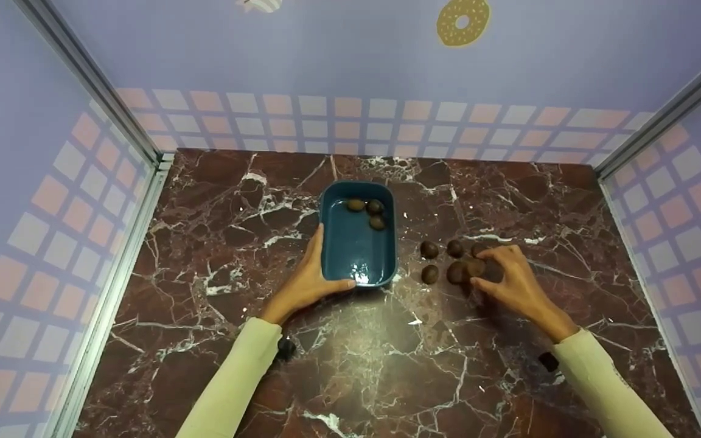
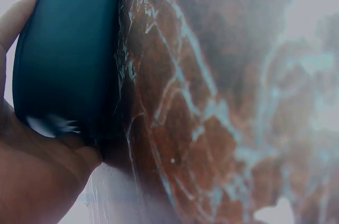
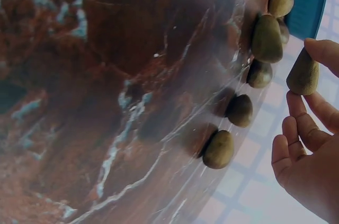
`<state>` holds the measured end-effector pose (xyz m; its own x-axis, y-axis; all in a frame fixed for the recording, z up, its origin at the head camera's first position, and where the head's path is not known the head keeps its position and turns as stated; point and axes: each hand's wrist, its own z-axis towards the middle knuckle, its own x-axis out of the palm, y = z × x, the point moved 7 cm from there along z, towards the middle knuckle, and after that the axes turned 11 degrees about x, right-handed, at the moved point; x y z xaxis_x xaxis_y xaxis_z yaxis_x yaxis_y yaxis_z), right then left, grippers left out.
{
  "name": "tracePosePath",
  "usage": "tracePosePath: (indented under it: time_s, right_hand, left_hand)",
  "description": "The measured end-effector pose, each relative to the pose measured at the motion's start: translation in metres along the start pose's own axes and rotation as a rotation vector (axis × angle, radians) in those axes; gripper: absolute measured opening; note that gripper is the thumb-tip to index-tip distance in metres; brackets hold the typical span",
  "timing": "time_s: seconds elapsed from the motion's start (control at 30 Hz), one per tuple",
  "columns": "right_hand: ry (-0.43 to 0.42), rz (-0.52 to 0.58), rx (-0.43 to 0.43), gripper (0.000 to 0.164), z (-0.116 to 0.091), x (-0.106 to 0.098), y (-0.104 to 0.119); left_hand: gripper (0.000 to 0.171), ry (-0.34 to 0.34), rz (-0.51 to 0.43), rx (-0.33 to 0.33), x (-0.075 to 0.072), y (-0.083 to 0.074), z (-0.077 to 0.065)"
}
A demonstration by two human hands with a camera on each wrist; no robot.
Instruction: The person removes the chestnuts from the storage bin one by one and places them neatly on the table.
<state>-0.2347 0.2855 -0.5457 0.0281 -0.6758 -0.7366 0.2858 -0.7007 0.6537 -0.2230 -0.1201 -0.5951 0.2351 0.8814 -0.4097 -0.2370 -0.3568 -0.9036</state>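
Observation:
My left hand (image 1: 309, 281) holds the near left corner of a teal rectangular container (image 1: 358, 271), thumb along the near rim and fingers against the left side. In the left wrist view the container's outer wall (image 2: 69, 49) lies between thumb and fingers. Three kiwifruit (image 1: 376, 222) lie inside it toward the far end. To the right, my right hand (image 1: 513, 281) pinches a brown kiwifruit (image 3: 304, 75) between thumb and fingertips, raised off the table in the right wrist view. Several more kiwifruit (image 1: 429, 249) sit on the table beside and beneath that hand.
The tabletop (image 1: 350, 377) is dark red-brown marble with white veins. Lilac panels (image 1: 350, 67) with a pink and white check stand at the back and both sides, joined by metal posts (image 1: 113, 103). Small black devices (image 1: 286, 348) show at both wrists.

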Motion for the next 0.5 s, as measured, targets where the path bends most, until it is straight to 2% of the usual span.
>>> tracePosePath:
  time_s: [0.5]
  right_hand:
    - [-0.029,-0.019,0.058,0.049,-0.01,-0.004,-0.023]
  left_hand:
    - [0.135,0.0,0.0,0.005,0.001,0.0,0.001]
